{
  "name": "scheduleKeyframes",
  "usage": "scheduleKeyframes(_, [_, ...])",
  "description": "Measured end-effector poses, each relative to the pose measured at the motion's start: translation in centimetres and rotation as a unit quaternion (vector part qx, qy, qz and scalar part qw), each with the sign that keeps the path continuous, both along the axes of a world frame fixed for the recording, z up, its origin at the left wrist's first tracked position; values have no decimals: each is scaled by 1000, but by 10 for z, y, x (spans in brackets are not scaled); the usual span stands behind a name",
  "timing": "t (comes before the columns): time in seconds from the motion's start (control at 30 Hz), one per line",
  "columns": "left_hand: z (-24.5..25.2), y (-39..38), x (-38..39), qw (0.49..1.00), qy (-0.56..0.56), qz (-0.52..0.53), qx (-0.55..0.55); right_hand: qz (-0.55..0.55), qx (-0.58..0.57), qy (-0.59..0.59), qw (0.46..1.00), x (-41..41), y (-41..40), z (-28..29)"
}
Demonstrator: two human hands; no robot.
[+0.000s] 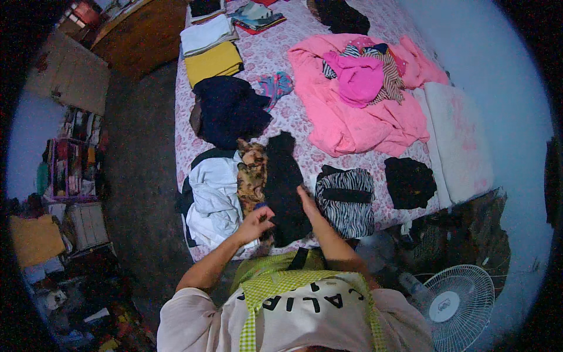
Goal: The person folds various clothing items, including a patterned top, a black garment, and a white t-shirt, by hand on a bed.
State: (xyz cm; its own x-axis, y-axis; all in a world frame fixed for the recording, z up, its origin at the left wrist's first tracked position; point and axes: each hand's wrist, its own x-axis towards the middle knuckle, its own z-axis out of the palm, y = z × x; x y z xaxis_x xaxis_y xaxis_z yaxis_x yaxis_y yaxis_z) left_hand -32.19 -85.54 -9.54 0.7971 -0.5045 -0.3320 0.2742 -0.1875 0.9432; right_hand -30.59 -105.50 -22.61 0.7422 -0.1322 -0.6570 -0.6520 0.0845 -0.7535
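Observation:
A long black garment (286, 189), folded into a strip, lies on the bed near its front edge. My right hand (310, 210) rests flat along the strip's right side. At its lower left is my left hand (258, 223), fingers loosely bent, beside a brown patterned cloth (252, 178); whether it pinches any fabric cannot be told. A crumpled white garment (214, 193) lies left of the patterned cloth. To the right of my right hand sits a folded zebra-striped garment (345, 202) with a black band.
Beyond are a dark clothes pile (231, 110), a folded yellow cloth (214, 62) and a pink blanket (365, 127) with clothes on top. A folded black garment (410, 183) lies to the right, near a white folded mattress (459, 141). An electric fan (459, 308) stands at lower right.

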Motion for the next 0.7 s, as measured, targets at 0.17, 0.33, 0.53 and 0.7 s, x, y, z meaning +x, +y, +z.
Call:
scheduleKeyframes(0.17, [17, 49, -32, 989, 144, -21, -41, -13, 355, 106, 929, -10, 33, 63])
scheduleKeyframes(0.33, [21, 87, -21, 971, 199, -33, -130, 21, 625, 43, 779, 12, 56, 185])
scheduleKeyframes(0.53, [60, 88, 3, 932, 245, 79, -256, 125, 735, -55, 664, 5, 81, 246])
scheduleKeyframes(0.7, [122, 100, 26, 813, 215, 194, -505, 202, 371, -247, 872, -4, 72, 299])
